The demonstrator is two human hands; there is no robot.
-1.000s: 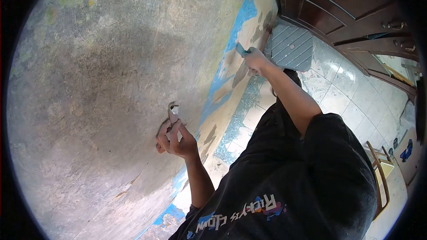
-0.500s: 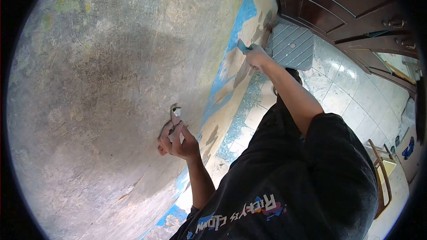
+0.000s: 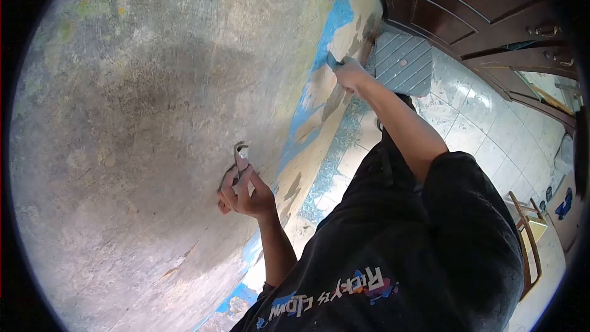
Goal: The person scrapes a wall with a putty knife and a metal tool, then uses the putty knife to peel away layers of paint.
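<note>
My right hand is closed around a scraper, and its flat blade meets the wall at the edge of the blue paint strip. Lower down, my left hand is closed on a small tool with a curved, hook-like end and a pale patch near its tip. That hand is right by the bare grey wall, with its fingers wrapped about the tool's lower part. Just what kind of tool it is, I cannot tell. Around the scraper, blue paint shows in ragged patches beside beige, partly stripped plaster.
A grey ribbed plastic step stands on the tiled floor by the wall. Blue paint flakes lie along the wall's foot. Dark wooden doors are at upper right, and a wooden chair at lower right.
My right hand and the scraper have shifted very slightly up and left along the wall. My left hand stays almost in place with its tool.
</note>
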